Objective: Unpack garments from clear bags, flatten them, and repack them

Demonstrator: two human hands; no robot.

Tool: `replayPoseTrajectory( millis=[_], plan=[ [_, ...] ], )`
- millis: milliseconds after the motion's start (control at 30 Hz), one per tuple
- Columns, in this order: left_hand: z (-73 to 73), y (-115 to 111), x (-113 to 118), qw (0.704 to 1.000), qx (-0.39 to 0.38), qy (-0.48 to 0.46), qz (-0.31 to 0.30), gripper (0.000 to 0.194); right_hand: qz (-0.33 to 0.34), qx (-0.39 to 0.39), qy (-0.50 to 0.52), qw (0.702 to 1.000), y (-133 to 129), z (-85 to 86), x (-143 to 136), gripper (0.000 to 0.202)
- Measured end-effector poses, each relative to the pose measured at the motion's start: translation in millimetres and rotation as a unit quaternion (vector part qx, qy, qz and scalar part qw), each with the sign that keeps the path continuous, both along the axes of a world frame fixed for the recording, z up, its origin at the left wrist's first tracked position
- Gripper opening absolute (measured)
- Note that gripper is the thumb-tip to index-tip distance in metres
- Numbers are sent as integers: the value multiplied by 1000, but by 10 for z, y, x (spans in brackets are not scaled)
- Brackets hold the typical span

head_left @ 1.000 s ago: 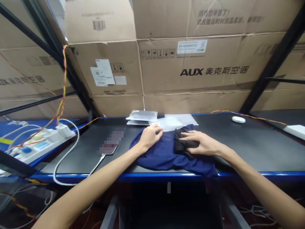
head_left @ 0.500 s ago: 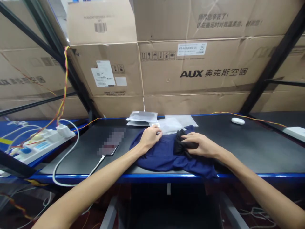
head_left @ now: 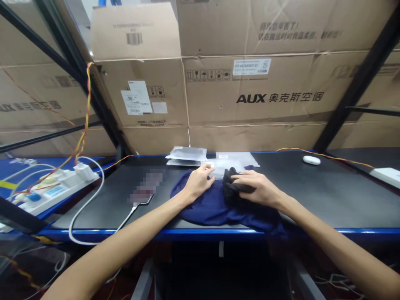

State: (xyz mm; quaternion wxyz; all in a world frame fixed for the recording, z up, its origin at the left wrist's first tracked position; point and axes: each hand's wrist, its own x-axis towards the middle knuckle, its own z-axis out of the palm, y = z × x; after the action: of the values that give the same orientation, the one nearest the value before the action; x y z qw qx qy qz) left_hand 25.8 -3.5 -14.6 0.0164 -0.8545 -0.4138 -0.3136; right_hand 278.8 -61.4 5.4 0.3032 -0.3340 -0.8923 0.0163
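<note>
A dark blue cloth [head_left: 203, 209] lies rumpled at the front edge of the black table. My left hand [head_left: 200, 180] rests on its upper left part, fingers bent and apart, fingertips close to a translucent plastic bag [head_left: 223, 166]. My right hand [head_left: 258, 188] grips a bunched black cloth [head_left: 230, 189] on top of the blue one. Behind the bag lies another translucent bag [head_left: 239, 158]. White flat packets [head_left: 187, 153] are stacked just behind my left hand.
A phone [head_left: 145, 189] with a white cable lies at the left, near a power strip [head_left: 56, 189]. A small white case [head_left: 311, 160] sits at the back right. Cardboard boxes [head_left: 265, 112] stand behind the table [head_left: 343, 196], between black metal posts.
My right hand has moved slightly left with the black cloth. My left hand has shifted slightly right, its fingers a little more spread. The front plastic bag has moved a bit.
</note>
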Motion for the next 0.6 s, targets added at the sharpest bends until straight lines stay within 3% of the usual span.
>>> replayPoseTrajectory(
  millis=[167,333,600],
  plan=[
    [14,-11,-6,998,-18,-15,-55,30,54,-85,-34,994,131,57,-219,32],
    [3,4,-17,997,-34,-22,-58,32,63,-176,-58,981,225,27,-175,50],
    [17,2,-105,992,-9,85,-89,21,18,-190,-109,975,226,10,-179,53]
  ],
)
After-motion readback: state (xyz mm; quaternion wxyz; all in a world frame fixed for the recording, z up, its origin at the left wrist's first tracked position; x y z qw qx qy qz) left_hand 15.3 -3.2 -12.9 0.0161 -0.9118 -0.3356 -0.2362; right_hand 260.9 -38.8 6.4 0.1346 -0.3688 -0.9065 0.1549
